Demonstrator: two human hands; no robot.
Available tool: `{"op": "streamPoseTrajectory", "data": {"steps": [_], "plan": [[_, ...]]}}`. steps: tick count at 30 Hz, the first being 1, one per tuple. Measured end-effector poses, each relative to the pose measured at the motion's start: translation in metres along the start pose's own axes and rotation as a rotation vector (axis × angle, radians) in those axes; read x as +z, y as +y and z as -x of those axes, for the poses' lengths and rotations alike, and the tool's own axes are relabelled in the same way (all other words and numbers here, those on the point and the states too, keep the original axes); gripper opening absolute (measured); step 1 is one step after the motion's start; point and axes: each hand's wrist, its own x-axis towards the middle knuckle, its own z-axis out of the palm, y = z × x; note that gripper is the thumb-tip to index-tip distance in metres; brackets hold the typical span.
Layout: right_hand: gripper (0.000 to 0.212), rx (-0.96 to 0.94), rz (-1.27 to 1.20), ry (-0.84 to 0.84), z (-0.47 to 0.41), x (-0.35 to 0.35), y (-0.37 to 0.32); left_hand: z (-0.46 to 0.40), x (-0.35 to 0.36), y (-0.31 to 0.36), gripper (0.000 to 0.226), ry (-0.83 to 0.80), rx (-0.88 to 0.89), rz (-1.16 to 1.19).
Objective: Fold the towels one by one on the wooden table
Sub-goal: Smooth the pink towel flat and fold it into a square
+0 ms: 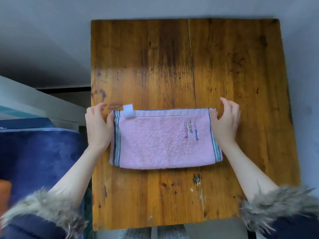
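Observation:
A pink towel point(160, 140) lies folded into a wide rectangle on the wooden table point(172, 62), with striped short ends, a white tag at its far left corner and small embroidery on the right. My left hand point(97, 125) rests against the towel's left end, thumb touching the striped edge, fingers loosely curved above the table. Over at the right end, my right hand point(226, 122) has its thumb on the edge and its fingers raised and relaxed. Neither hand grips the cloth.
A dark blue plush fabric point(34, 152) lies left of the table, with an orange item point(5, 192) at the far left edge. A white ledge point(34, 100) runs behind it. Fur-trimmed sleeves cover both forearms near the bottom corners.

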Motion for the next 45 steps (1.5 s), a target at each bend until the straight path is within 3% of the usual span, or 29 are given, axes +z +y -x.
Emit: {"op": "streamPoseTrajectory", "data": {"steps": [3, 5, 7, 10, 14, 24, 29, 31, 34, 37, 45], "plan": [[0.043, -0.386, 0.129, 0.020, 0.036, 0.015, -0.011, 0.032, 0.014, 0.020, 0.040, 0.119, 0.277, -0.170], [0.044, -0.550, 0.198, -0.112, 0.065, 0.037, -0.016, 0.055, 0.039, 0.026, 0.043, 0.016, 0.497, -0.314], [0.047, -0.616, 0.302, -0.234, 0.083, 0.058, -0.015, 0.068, 0.061, 0.022, 0.047, -0.113, 0.589, -0.431], [0.055, -0.595, 0.439, -0.339, 0.072, 0.061, 0.004, 0.065, 0.068, 0.005, 0.053, -0.203, 0.538, -0.501], [0.061, -0.432, 0.475, -0.293, 0.044, 0.034, 0.041, 0.051, 0.056, -0.020, 0.057, -0.174, 0.532, -0.456], [0.059, -0.433, 0.479, -0.284, 0.043, 0.032, 0.045, 0.051, 0.055, -0.022, 0.058, -0.154, 0.523, -0.478], [0.059, -0.374, 0.423, -0.219, 0.066, 0.033, 0.020, 0.058, 0.048, -0.019, 0.054, -0.191, 0.499, -0.412], [0.059, -0.434, 0.385, -0.219, 0.086, 0.041, 0.001, 0.064, 0.044, -0.021, 0.053, -0.171, 0.477, -0.367], [0.057, -0.561, 0.396, -0.268, 0.107, 0.063, -0.015, 0.073, 0.034, -0.025, 0.050, -0.061, 0.264, -0.256], [0.056, -0.532, 0.447, -0.278, 0.106, 0.075, -0.015, 0.083, 0.020, -0.027, 0.047, 0.061, -0.019, -0.221], [0.056, -0.499, 0.497, -0.252, 0.108, 0.078, -0.016, 0.076, 0.012, -0.023, 0.028, 0.012, -0.188, -0.221]]}}
